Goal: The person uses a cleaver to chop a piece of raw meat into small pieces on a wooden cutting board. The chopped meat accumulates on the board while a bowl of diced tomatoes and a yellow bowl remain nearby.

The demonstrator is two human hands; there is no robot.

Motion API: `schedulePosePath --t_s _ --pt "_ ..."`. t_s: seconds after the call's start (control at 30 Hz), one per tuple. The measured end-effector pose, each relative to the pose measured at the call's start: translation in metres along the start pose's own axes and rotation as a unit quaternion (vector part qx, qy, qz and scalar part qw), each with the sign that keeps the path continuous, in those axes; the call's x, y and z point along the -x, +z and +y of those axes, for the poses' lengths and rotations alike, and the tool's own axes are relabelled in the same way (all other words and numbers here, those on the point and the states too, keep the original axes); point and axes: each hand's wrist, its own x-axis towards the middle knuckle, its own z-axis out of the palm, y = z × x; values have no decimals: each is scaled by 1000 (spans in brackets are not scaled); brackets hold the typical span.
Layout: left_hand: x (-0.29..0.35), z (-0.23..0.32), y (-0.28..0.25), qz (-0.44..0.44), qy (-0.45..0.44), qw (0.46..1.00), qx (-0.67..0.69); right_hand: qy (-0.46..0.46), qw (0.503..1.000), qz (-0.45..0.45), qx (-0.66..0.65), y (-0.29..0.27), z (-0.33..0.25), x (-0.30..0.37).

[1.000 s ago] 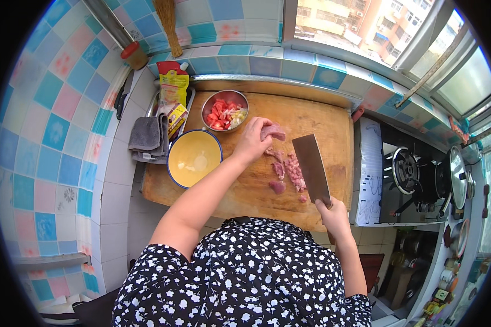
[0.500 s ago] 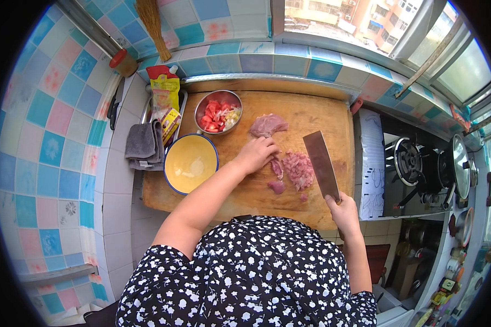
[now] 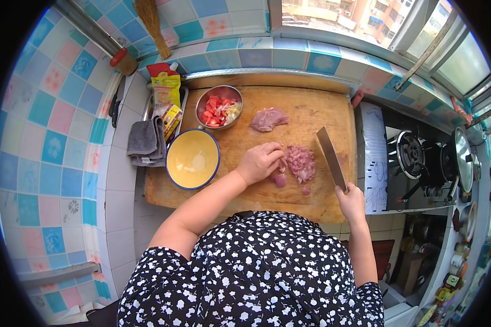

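Observation:
My right hand (image 3: 351, 203) is wrapped round the handle of a cleaver (image 3: 331, 158), whose broad dark blade points away from me, to the right of the meat. Bent over a strip of raw meat (image 3: 282, 166) are the fingers of my left hand (image 3: 262, 162), closed on it and partly hiding it. Just right of those fingers lies a heap of chopped meat (image 3: 300, 162). A small chunk of meat (image 3: 279, 180) rests on the near side of my fingertips. Farther back, a larger slab of raw meat (image 3: 269, 119) lies by itself on the wooden cutting board (image 3: 240, 204).
At the board's left stand a yellow enamel bowl (image 3: 192, 159) with a blue rim and a metal bowl (image 3: 219, 92) of cut tomato and pale chopped pieces. Beyond them are a grey cloth (image 3: 146, 139) and a yellow packet (image 3: 166, 90). A gas stove (image 3: 411, 155) is at the right.
My left hand has drawn nearer to me, away from the large slab and onto the strip. The cleaver has shifted slightly right, its blade turned more edge-on.

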Motion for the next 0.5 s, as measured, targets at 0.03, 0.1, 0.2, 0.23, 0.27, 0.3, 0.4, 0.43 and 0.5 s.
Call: schedulePosePath --t_s 0.03,0.1,0.2,0.23,0.27,0.3,0.4,0.43,0.5 --pt "8 -3 8 -20 -5 1000 -16 4 1000 -3 3 0 -1 0" --pt "17 -7 20 -22 -50 998 -23 11 1000 -8 9 -1 -3 -1" --pt "17 -26 35 2 -279 937 212 -6 1000 4 20 4 3 0" --pt "16 -40 40 -2 -341 871 353 -6 1000 2 25 4 1 1" --pt "16 -57 44 -5 -364 816 450 -8 1000 -1 29 4 -1 0" --pt "-1 -46 27 -21 -456 753 474 -4 999 -2 33 5 0 0" --pt "-15 -36 1 -54 -546 650 526 -13 1000 9 19 6 1 2" --pt "-15 -37 -2 -62 -547 634 543 -13 1000 11 22 6 1 2" --pt "-10 -44 4 -58 -512 690 508 -13 999 12 27 9 2 2"
